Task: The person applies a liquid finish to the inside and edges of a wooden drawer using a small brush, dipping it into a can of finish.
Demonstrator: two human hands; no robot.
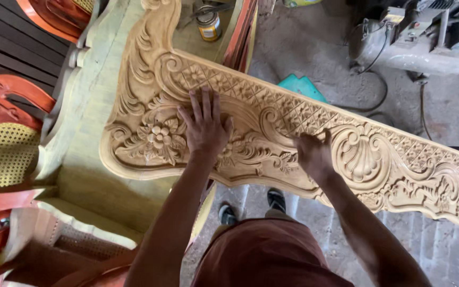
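A long carved panel of pale wood [293,114], cut with flowers, scrolls, a shell and a lattice band, lies slanted across the view. My left hand [205,125] rests flat on it with fingers spread, just right of a carved flower. Near the panel's middle, beside the shell carving, my right hand [313,153] presses down with fingers curled; whether it holds anything is hidden.
A pale wooden furniture frame [88,159] lies under the panel's left end. Orange chairs with cane seats [3,149] crowd the left. A small tin [209,24] stands at the top, a grey machine with cables [415,42] at upper right, a teal object [301,86] behind the panel.
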